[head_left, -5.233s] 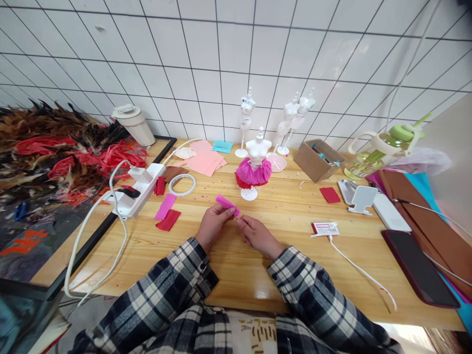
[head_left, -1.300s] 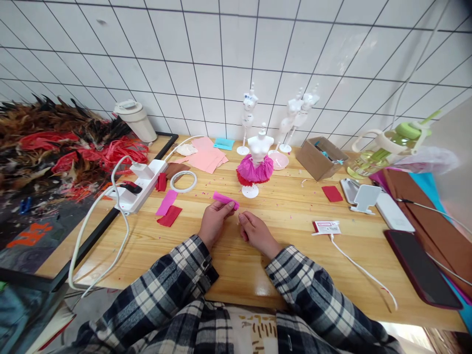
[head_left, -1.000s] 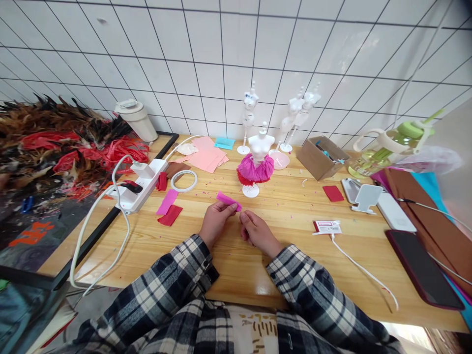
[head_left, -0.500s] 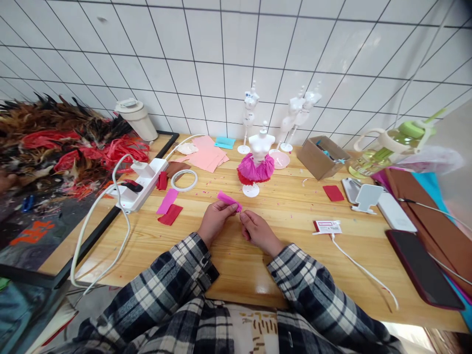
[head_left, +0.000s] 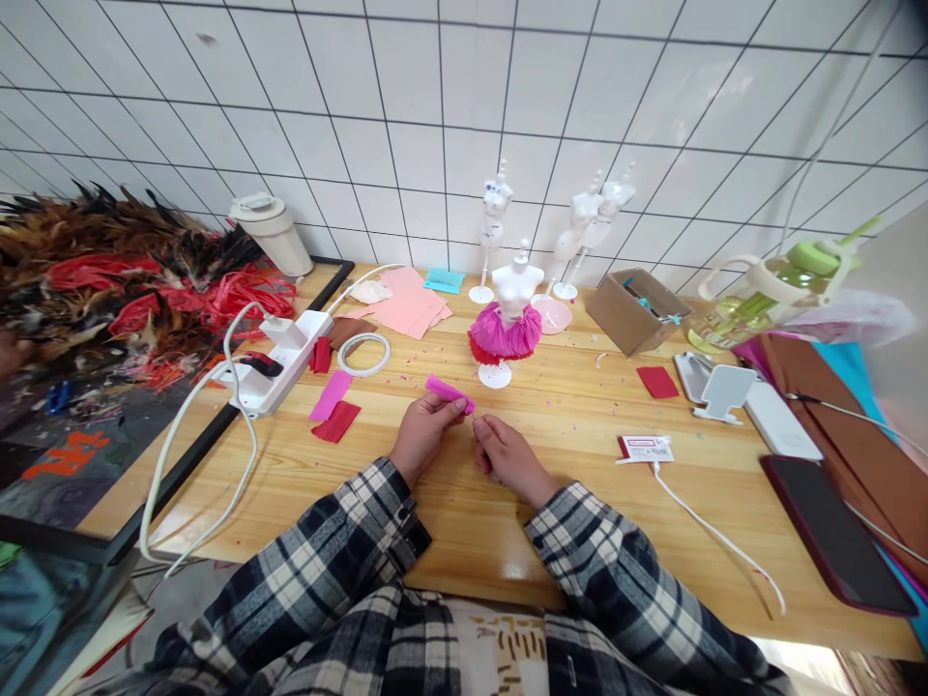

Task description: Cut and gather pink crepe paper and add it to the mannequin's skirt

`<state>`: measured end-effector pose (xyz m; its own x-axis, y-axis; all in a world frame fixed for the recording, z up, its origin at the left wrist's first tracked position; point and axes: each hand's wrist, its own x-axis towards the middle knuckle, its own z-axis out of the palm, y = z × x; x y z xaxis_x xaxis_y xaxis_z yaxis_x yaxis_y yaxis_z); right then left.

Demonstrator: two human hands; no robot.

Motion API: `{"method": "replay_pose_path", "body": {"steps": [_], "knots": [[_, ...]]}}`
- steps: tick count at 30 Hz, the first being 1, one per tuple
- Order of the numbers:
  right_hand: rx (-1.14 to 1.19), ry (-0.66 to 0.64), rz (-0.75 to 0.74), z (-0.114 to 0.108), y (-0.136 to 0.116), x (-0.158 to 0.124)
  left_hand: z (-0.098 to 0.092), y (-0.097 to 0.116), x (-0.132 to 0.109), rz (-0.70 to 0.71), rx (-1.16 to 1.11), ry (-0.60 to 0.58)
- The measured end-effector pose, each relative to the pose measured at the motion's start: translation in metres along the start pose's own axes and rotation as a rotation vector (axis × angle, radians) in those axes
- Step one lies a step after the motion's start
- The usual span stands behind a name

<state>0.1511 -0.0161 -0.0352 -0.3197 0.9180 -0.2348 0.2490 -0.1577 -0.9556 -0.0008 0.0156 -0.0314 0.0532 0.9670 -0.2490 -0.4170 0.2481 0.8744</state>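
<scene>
"What's around you?"
"Power strip, tape roll on the surface."
"Grip?"
"My left hand pinches the magenta crepe strip. My right hand curls just beside; whether it holds anything, I can't tell. Skirted mannequin behind; cardboard box farther right."

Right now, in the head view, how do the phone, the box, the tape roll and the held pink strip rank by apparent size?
Largest to smallest:
1. phone
2. box
3. tape roll
4. held pink strip, partly covered by the left hand
</scene>
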Motion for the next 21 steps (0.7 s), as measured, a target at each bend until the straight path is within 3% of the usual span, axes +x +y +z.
{"method": "replay_pose_path", "body": {"steps": [21], "knots": [[0.001, 0.064, -0.041, 0.0038, 0.0033, 0.0023, -0.0023, -0.0078, 0.0013, 0.059, 0.144, 0.021]]}}
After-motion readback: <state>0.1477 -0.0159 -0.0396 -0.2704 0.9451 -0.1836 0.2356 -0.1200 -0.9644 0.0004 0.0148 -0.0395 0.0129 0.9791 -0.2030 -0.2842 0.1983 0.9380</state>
